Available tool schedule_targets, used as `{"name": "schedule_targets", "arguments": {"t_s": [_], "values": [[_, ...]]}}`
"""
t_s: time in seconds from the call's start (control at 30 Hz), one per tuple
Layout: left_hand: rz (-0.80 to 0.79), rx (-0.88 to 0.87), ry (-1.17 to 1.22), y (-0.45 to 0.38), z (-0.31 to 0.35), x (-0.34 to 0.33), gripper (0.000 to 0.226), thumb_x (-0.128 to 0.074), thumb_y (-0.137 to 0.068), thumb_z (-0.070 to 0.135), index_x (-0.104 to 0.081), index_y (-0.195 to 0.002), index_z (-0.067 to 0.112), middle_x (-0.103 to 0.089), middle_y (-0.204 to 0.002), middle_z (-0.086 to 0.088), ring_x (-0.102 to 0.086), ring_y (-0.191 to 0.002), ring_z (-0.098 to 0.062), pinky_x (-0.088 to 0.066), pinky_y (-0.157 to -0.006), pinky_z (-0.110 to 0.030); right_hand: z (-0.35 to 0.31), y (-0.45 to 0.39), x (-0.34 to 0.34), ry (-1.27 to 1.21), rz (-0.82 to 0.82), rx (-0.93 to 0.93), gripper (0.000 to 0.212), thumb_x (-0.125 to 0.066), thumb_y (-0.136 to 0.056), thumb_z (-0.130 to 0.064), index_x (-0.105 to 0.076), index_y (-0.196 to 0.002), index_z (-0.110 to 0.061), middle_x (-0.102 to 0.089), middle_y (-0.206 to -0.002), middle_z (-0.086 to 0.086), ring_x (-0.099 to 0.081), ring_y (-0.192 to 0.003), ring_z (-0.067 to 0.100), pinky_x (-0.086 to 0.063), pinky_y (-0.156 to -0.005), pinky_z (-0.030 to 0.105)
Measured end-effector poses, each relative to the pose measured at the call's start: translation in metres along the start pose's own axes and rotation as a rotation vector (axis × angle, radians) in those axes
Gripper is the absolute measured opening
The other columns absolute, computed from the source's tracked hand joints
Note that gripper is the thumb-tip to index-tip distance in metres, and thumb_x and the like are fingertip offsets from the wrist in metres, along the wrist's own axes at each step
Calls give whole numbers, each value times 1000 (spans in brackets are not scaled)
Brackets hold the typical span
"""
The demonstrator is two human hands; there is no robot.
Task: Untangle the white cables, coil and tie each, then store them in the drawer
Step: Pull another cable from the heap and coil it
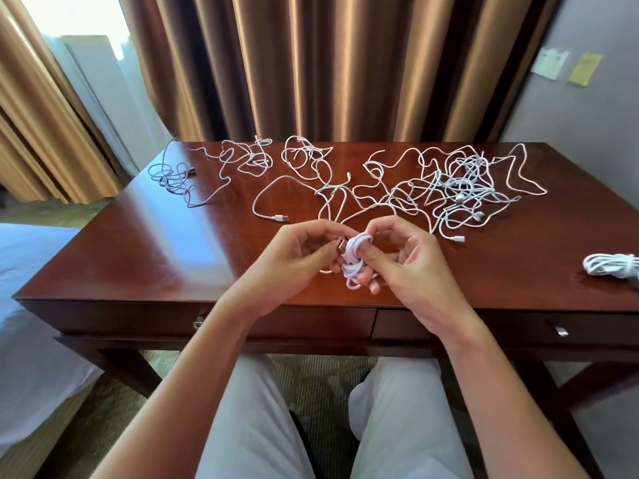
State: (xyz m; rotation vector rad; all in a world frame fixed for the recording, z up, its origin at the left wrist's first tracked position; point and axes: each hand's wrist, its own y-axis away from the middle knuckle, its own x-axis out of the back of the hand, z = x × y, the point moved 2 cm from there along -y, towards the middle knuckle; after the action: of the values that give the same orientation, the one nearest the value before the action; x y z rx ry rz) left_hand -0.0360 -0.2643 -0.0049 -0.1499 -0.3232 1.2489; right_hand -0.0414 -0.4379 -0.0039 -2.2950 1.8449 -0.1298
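Head view: both hands (349,257) pinch the coiled cable (356,262), long axis upright

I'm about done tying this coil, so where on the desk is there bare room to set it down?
The near-left desk top is bare, between the left hand and the left edge, below the loose plug. A smaller patch lies between the right hand and the finished bundle. The far half is crowded, worst at the right tangle.
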Motion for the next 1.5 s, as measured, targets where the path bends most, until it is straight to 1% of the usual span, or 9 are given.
{"name": "schedule_targets", "arguments": {"t_s": [0.17,0.37,0.53,0.63,0.83,0.93,1.1,1.23,1.5], "values": [[-64,116,50,-17,-4,-6,13,-58,-95,-2,-68,-98,5,-69,-78,-1,-59,-69,-11,-51,-64,-18,2,1,12,-140,11,-133,5,-66,-91,-2,-62,-93,-5,-68,-78,7,-61,-48,11,-44,-41,17],[74,130,42,-35,-4,-36,16,-56,-96,-6,-67,-89,3,-69,-72,-6,-63,-58,-8,-49,-57,-15,6,0,39,-321,168,-212,6,-66,-90,-4,-71,-94,-6,-70,-73,5,-56,-49,4,-38,-40,11],[193,173,104,-55,-7,-67,12,-55,-97,-5,-63,-89,-3,-70,-75,-12,-68,-61,-14,-57,-63,-22,15,5,66,-406,315,-166,36,-58,-95,-34,-68,-115,-5,-70,-98,5,-67,-85,12,-54,-72,20],[270,197,98,-70,-14,-86,12,-55,-98,-4,-62,-88,-2,-72,-73,-9,-69,-62,-14,-58,-65,-23,15,11,89,-227,400,-140,54,-58,-87,-53,-65,-122,-13,-71,-108,0,-67,-93,7,-49,-78,20],[261,242,176,-101,-18,-134,9,-55,-98,-3,-63,-94,-7,-74,-79,-13,-73,-69,-18,-61,-76,-28,16,17,135,109,414,-40,40,-80,-86,-19,-63,-121,-20,-74,-113,0,-72,-102,8,-55,-85,20],[198,224,172,-115,-22,-161,10,-57,-98,-2,-62,-98,-11,-73,-82,-14,-73,-71,-20,-61,-78,-30,20,15,167,227,501,8,31,-80,-87,-20,-66,-115,-23,-74,-110,-3,-71,-103,8,-56,-89,28],[54,234,172,-138,-30,-197,14,-70,-89,-1,-65,-100,-8,-74,-86,-17,-72,-72,-16,-59,-73,-22,19,22,218,295,539,11,30,-80,-86,-16,-67,-113,-15,-74,-109,-4,-69,-101,0,-52,-84,16],[15,181,-66,-164,-43,-237,7,-72,-88,1,-67,-86,4,-69,-71,-8,-64,-56,-8,-55,-62,-21,19,29,265,410,533,-23,29,-80,-86,-10,-66,-111,-16,-73,-107,-3,-69,-100,3,-54,-86,18],[-43,-63,-426,-223,-46,-313,7,-72,-86,8,-72,-85,15,-69,-75,5,-64,-71,-8,-50,-70,-21,17,21,352,723,669,-22,27,-81,-84,-11,-67,-105,-23,-72,-100,-3,-71,-88,7,-57,-79,18]]}}
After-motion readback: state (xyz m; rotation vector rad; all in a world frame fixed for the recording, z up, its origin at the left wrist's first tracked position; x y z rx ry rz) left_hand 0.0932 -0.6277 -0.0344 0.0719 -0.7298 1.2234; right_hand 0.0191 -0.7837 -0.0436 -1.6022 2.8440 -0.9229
